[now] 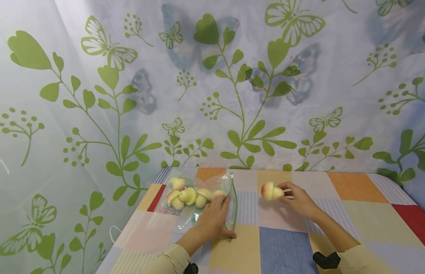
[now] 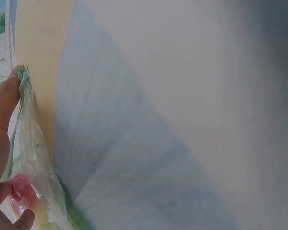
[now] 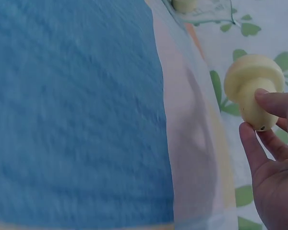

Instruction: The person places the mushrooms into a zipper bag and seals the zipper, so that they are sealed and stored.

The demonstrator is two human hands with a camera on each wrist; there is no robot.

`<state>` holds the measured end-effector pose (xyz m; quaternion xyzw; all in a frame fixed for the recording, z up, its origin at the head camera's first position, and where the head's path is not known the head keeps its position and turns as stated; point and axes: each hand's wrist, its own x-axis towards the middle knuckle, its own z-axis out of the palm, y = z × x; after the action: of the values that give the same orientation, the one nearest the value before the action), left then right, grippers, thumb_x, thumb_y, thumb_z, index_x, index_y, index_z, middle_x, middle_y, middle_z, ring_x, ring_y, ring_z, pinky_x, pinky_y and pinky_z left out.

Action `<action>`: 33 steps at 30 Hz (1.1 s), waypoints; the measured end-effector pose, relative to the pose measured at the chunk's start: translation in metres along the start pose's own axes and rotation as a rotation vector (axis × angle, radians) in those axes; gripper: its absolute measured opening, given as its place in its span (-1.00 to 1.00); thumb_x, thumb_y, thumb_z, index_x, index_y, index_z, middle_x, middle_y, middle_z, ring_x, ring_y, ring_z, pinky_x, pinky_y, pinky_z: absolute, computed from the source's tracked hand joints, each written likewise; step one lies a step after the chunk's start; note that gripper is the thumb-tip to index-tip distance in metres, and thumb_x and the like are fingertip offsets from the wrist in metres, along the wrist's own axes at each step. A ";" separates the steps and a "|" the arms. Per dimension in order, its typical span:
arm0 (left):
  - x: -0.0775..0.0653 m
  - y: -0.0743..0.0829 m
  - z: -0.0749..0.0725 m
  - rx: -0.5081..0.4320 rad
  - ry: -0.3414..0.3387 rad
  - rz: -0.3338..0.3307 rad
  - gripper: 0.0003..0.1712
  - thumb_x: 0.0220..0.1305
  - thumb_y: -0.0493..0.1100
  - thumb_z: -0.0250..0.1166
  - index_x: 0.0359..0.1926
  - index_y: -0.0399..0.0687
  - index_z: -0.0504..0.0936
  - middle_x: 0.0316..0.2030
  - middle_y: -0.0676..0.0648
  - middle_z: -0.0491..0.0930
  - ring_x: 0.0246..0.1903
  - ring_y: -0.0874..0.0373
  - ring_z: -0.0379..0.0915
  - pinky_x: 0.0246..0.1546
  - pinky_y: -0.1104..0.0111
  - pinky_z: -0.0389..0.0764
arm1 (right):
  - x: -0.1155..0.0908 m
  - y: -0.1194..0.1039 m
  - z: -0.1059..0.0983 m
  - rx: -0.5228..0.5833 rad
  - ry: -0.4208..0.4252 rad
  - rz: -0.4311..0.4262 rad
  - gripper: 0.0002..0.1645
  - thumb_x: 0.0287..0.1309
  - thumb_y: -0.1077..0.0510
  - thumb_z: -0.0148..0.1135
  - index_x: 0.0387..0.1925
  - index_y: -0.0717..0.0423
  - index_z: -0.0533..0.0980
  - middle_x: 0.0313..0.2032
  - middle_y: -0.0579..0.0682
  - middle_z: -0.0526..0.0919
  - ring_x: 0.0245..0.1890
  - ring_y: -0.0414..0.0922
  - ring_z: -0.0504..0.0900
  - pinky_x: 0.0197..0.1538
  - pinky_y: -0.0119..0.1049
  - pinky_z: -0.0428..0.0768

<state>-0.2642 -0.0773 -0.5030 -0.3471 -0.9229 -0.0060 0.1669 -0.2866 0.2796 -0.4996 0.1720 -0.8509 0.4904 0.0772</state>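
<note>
A toy mushroom (image 1: 268, 191) with a reddish-yellow cap and pale stem is held above the cloth by my right hand (image 1: 298, 198). In the right wrist view, thumb and fingertips pinch the mushroom (image 3: 254, 81) by its stem, cap pointing away. My left hand (image 1: 214, 220) rests on a clear zip bag (image 1: 188, 220), fingers spread over its opening side. In the left wrist view, the thumb of the left hand (image 2: 0, 139) touches the bag's green zip strip (image 2: 23, 76). Several similar mushrooms (image 1: 187, 196) lie inside the bag.
A patchwork cloth (image 1: 284, 247) covers the table. Behind it hangs a pale curtain (image 1: 212, 95) with green leaves and butterflies. A white cable (image 1: 112, 232) loops beside the table's left edge.
</note>
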 end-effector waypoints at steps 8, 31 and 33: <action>-0.001 0.001 0.001 0.006 0.034 0.008 0.59 -0.33 0.62 0.47 0.55 -0.31 0.18 0.34 -0.17 0.30 0.26 0.01 0.32 -0.15 0.31 0.48 | 0.008 -0.014 0.027 0.089 -0.035 -0.042 -0.60 0.23 0.46 0.33 0.10 0.34 0.51 0.03 0.24 0.56 0.02 0.24 0.63 -0.04 -0.26 0.67; -0.001 0.002 0.000 -0.027 0.044 0.006 0.59 -0.30 0.58 0.53 0.56 -0.32 0.14 0.38 -0.21 0.26 0.32 -0.04 0.27 -0.04 0.23 0.52 | 0.023 -0.030 0.085 0.111 -0.178 -0.096 -0.62 0.34 0.25 0.38 0.14 0.22 0.55 0.10 0.18 0.60 0.03 0.20 0.65 -0.06 -0.20 0.68; -0.001 0.003 -0.001 -0.041 0.034 0.007 0.58 -0.27 0.57 0.53 0.56 -0.32 0.12 0.39 -0.21 0.24 0.33 -0.04 0.26 -0.04 0.21 0.52 | 0.024 -0.032 0.090 0.088 -0.187 -0.101 -0.62 0.34 0.21 0.39 0.13 0.19 0.57 0.10 0.15 0.61 0.02 0.17 0.66 -0.06 -0.19 0.68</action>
<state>-0.2613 -0.0763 -0.5031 -0.3534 -0.9183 -0.0302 0.1756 -0.2936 0.1825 -0.5125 0.2627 -0.8222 0.5047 0.0146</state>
